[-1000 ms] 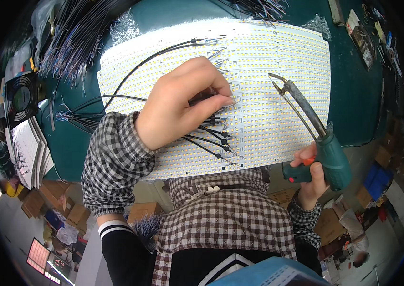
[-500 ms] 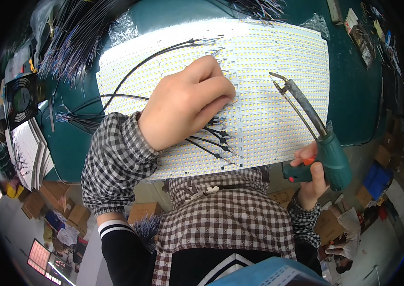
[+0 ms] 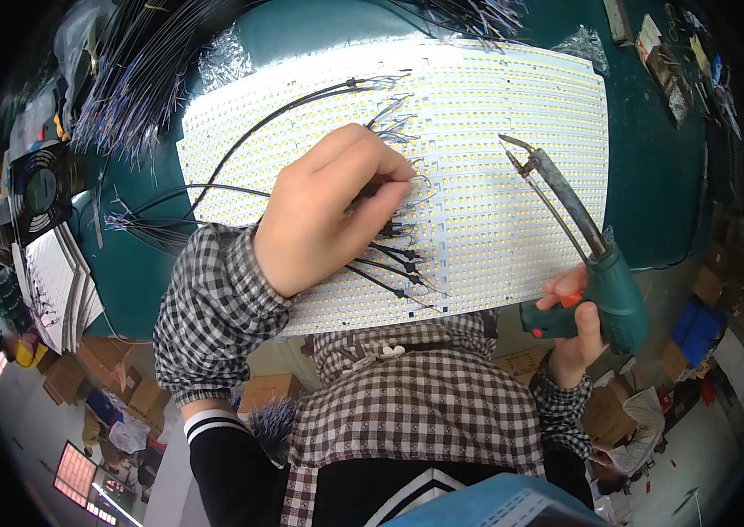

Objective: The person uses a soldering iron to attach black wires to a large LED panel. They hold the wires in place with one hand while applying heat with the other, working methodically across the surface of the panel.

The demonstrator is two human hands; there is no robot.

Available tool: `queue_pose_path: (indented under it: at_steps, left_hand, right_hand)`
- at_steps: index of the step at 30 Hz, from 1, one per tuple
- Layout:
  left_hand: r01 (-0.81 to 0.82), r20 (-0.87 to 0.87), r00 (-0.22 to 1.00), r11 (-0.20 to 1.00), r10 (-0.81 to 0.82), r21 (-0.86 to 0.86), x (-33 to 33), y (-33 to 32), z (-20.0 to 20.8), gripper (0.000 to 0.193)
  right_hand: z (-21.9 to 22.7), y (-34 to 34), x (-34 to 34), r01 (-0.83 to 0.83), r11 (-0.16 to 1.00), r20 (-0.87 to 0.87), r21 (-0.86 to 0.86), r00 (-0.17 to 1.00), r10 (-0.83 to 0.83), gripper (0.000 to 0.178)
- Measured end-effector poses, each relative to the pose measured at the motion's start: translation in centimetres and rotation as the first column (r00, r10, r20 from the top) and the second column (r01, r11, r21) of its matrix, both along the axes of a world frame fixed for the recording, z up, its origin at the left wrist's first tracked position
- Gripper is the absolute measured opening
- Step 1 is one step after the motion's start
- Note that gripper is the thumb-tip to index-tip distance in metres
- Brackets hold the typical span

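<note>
A white panel of LED boards (image 3: 521, 224), dotted with rows of small yellow chips, lies before me. Over its middle, my left hand (image 3: 319, 211) is closed in a pinch on a thin wire (image 3: 427, 186) at the fingertips. Several black cables (image 3: 258, 116) with stripped, thin ends run across the panel's left half, partly hidden under this hand. At the panel's right front edge, my right hand (image 3: 581, 341) grips a green soldering gun (image 3: 616, 303) by its handle, near the red trigger. Its metal tip (image 3: 512, 142) points up and left, apart from the wires.
Bundles of wires (image 3: 139, 79) lie at the far left of the green table (image 3: 653, 193). A black fan (image 3: 41, 183) and stacked white boards (image 3: 57, 285) stand on the left. Tools and a small box (image 3: 666, 79) sit at the far right. Cardboard boxes (image 3: 108, 356) are on the floor.
My left hand has shifted slightly left and down, and its fingers turned, uncovering wire ends above it and the thin wire at its fingertips. The soldering gun has barely moved.
</note>
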State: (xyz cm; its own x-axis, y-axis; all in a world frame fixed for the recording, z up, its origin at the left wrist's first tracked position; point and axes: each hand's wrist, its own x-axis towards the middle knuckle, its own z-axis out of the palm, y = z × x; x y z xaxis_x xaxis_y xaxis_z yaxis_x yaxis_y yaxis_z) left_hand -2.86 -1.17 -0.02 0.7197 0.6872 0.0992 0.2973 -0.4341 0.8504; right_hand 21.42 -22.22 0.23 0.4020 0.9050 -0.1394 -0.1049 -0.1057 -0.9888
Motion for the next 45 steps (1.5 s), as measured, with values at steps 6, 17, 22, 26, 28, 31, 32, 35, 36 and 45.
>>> queue_pose_path:
  at_steps: [6,17,22,26,28,31,32,35,36,45]
  left_hand:
    - [-0.043,0.023,0.999,0.985,0.048,-0.165,-0.4,-0.2,-0.1,0.014]
    - [-0.084,0.053,0.993,0.960,0.102,-0.265,-0.2,-0.3,-0.4,0.014]
    - [-0.051,0.039,0.997,0.978,0.060,-0.201,-0.2,0.0,-0.2,0.014]
    - [-0.019,0.038,0.999,0.994,0.023,-0.105,-0.1,0.2,-0.1,0.015]
    - [-0.019,0.015,1.000,0.997,0.020,-0.069,0.1,0.1,0.1,0.014]
    - [0.000,-0.015,1.000,1.000,0.000,0.009,0.4,0.2,0.3,0.014]
    - [0.008,-0.025,1.000,0.999,-0.007,0.038,0.5,0.3,0.3,0.014]
    - [0.005,-0.051,0.999,0.996,-0.001,0.091,0.8,0.3,0.4,0.014]
    - [0.008,-0.055,0.999,0.995,-0.002,0.103,0.9,0.3,0.4,0.014]
    - [0.077,-0.126,0.991,0.980,-0.054,0.185,1.1,0.5,0.5,0.014]
  right_hand:
    - [0.1,0.2,0.1,0.001,0.999,-0.032,-0.035,0.999,-0.002,0.041]
    - [0.4,1.0,0.1,-0.005,0.997,-0.023,-0.076,1.000,0.003,0.043]
    - [0.4,1.1,0.1,-0.007,0.997,-0.042,-0.074,0.999,0.004,0.045]
    - [0.4,1.2,0.2,-0.018,0.998,-0.036,-0.063,0.999,0.016,0.045]
    - [0.3,1.2,0.2,-0.027,0.998,-0.033,-0.055,0.999,0.025,0.045]
    - [0.4,1.2,0.0,-0.021,0.999,-0.034,-0.045,0.999,0.020,0.044]
    - [0.5,1.3,0.0,-0.017,0.999,-0.035,-0.044,0.999,0.016,0.044]
    - [0.3,1.1,0.0,0.001,1.000,-0.039,-0.024,0.999,-0.002,0.044]
    - [0.2,1.0,0.0,-0.007,1.000,-0.038,-0.022,0.999,0.006,0.044]
    - [0.1,0.7,0.1,0.001,1.000,-0.038,-0.014,0.999,-0.001,0.045]
